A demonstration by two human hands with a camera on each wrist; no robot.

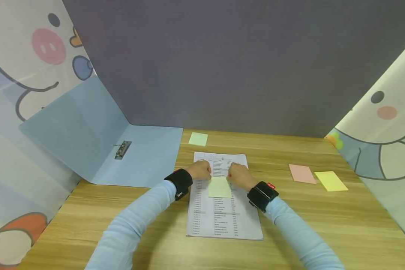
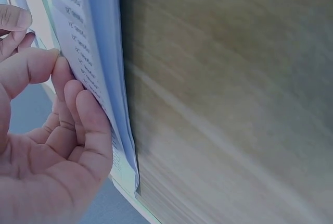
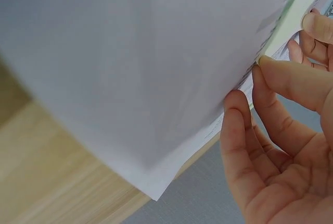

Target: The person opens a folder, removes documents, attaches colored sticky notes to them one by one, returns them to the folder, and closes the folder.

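A pale green sticky note (image 1: 219,187) lies over the middle of a printed sheet stack (image 1: 224,221) in the head view. My left hand (image 1: 200,170) pinches the note's upper left corner between thumb and forefinger; its other fingers curl against the paper. At the upper right corner, my right hand (image 1: 240,176) pinches the note the same way. The left wrist view shows the left hand (image 2: 62,130) beside the stack's edge. In the right wrist view the right hand (image 3: 286,125) holds the note's edge (image 3: 283,31) just above the print.
An open blue folder (image 1: 148,153) with a metal clip (image 1: 123,150) lies at the left, its cover raised against the wall. Another pale green note (image 1: 198,139) is behind the sheets. Pink (image 1: 302,174) and yellow (image 1: 331,181) notes lie to the right on the wooden table (image 1: 290,232).
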